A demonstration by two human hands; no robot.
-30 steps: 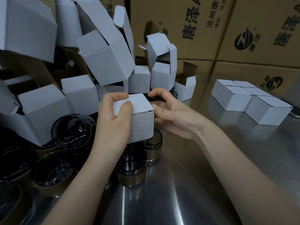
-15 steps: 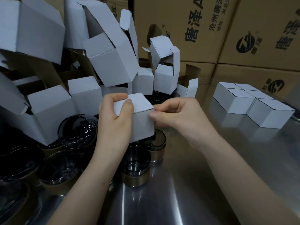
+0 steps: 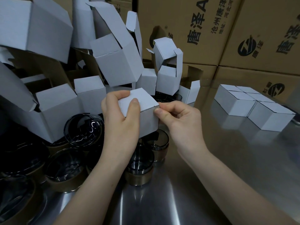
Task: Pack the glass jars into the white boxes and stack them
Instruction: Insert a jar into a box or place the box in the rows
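Note:
A closed white box (image 3: pixel 143 101) is held above the steel table at the centre. My left hand (image 3: pixel 121 120) grips it, thumb on the lid and fingers curled over the far left edge. My right hand (image 3: pixel 177 117) has its fingers curled, with the thumb tip pressed against the box's near right corner. Dark glass jars with brown bands (image 3: pixel 140 166) stand under and left of the box; one jar (image 3: pixel 84 129) lies tilted. Whether a jar is inside the held box is hidden.
A pile of open white boxes (image 3: pixel 113 62) leans at the back left. Several closed white boxes (image 3: pixel 253 106) sit grouped on the steel table (image 3: pixel 211 176) at the right. Brown cartons (image 3: pixel 211 30) wall off the back.
My right hand came round from behind the box to its right corner and curled its fingers there. My left hand kept its grip; the box shifted little.

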